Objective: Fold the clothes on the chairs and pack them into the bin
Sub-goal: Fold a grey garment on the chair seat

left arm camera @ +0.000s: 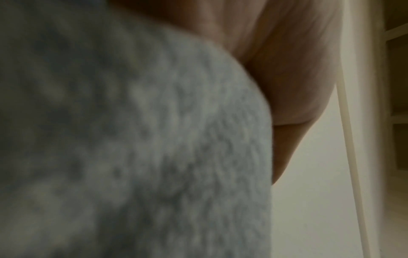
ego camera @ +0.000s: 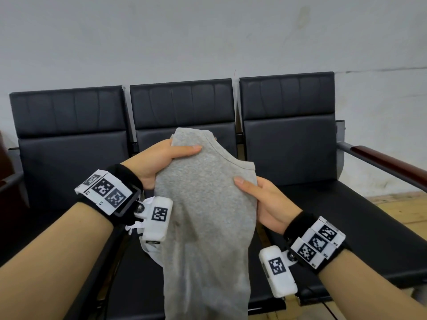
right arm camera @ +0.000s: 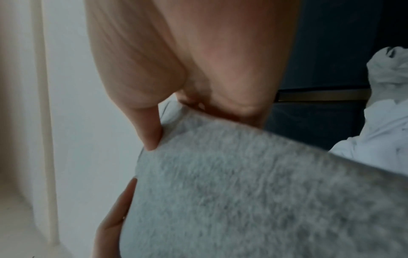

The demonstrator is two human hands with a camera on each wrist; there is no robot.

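Both hands hold a grey shirt [ego camera: 203,204] up in the air in front of a row of three black chairs [ego camera: 288,135]. The left hand [ego camera: 159,160] grips the shirt's upper left edge near the top, thumb lying across the front of the cloth and the fingers curled behind it. The right hand [ego camera: 263,202] pinches the right edge lower down, just below the ribbed neckline, thumb on the front and fingers behind. The shirt hangs lengthwise from these two grips, folded narrow, its lower end running out of the bottom of the head view above the middle seat. Behind the hanging cloth, on the middle seat, a bit of white garment [ego camera: 150,248] shows; the right wrist view also catches white cloth [right arm camera: 384,111] bunched against the dark chair. The left wrist view is blurred and mostly filled by grey knit [left arm camera: 132,139] with the palm beside it. Each wrist wears a black band with white marker tags [ego camera: 106,190] and a small white camera box [ego camera: 277,271]. A wooden armrest [ego camera: 392,165] ends the row on the right, against a pale wall [ego camera: 208,38].
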